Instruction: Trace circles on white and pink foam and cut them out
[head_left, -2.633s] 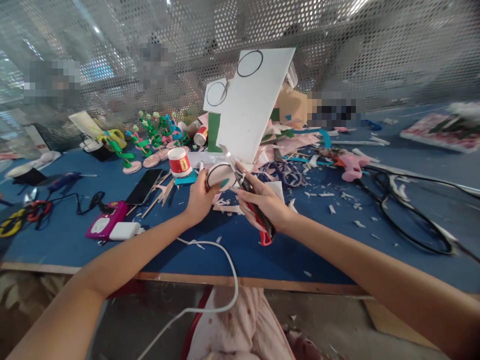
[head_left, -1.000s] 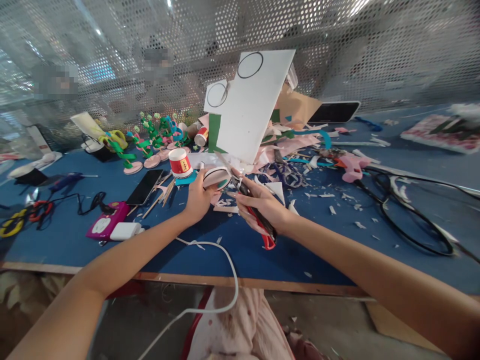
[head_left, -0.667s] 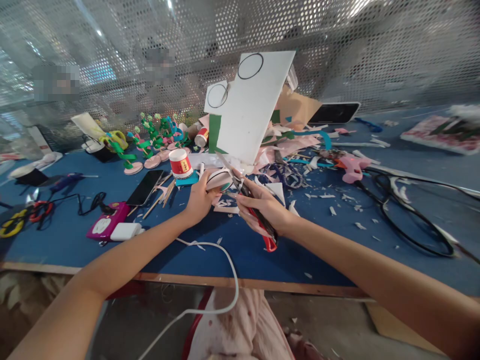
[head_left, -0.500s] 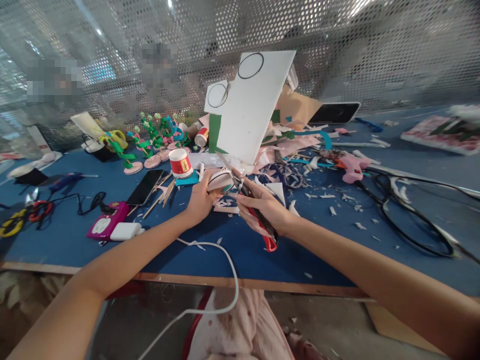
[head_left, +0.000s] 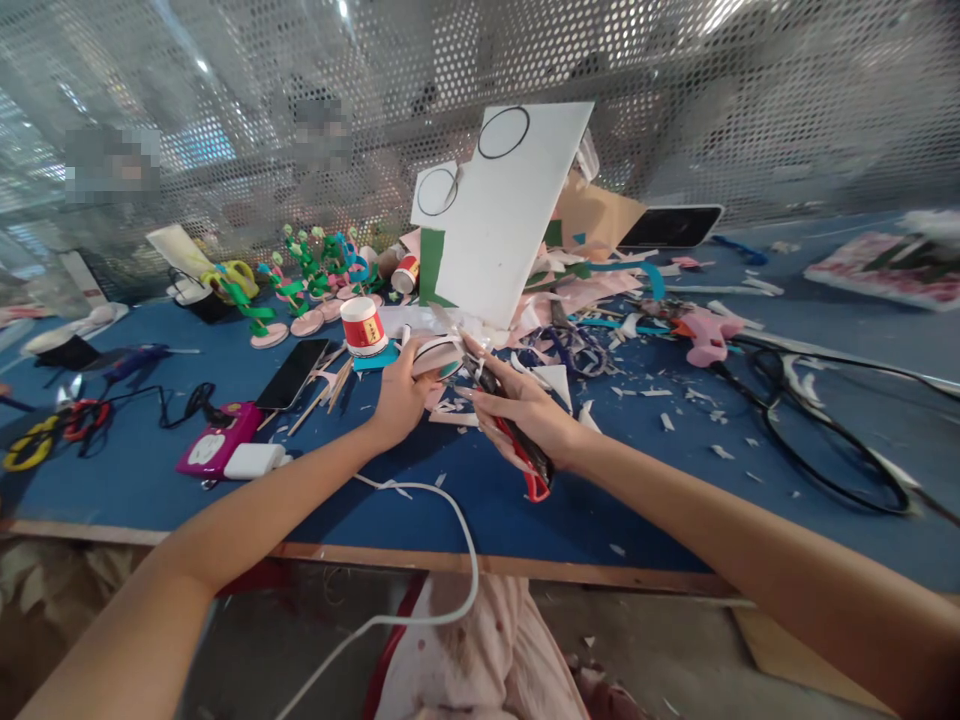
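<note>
In my left hand (head_left: pixel 400 402) is a pale, roughly round card piece (head_left: pixel 438 354) with a black curved outline, pinched between thumb and fingers. My right hand (head_left: pixel 525 408) is wrapped around scissors (head_left: pixel 537 484) with red and black handles. Their blades lie against the right edge of the card piece; whether they are parted is hard to make out. White and pink offcuts lie on the table below both hands. Behind them leans a large white board (head_left: pixel 495 210) with a black circle drawn on it. A red and white paper cup (head_left: pixel 362 327) stands left of the card piece.
Small green, blue and pink models (head_left: pixel 300 290) stand at back left. A dark phone (head_left: pixel 294 374) and a purple power block (head_left: pixel 217 440) lie left, near yellow-handled scissors (head_left: pixel 31 443). At right are a pink glue gun (head_left: pixel 709 335), its black cable and scattered scraps. A white cable (head_left: pixel 469 540) crosses the front edge.
The card piece has shifted and tilted slightly in my left hand against the scissors. My right hand stays nearly in place. The whole view has moved a little.
</note>
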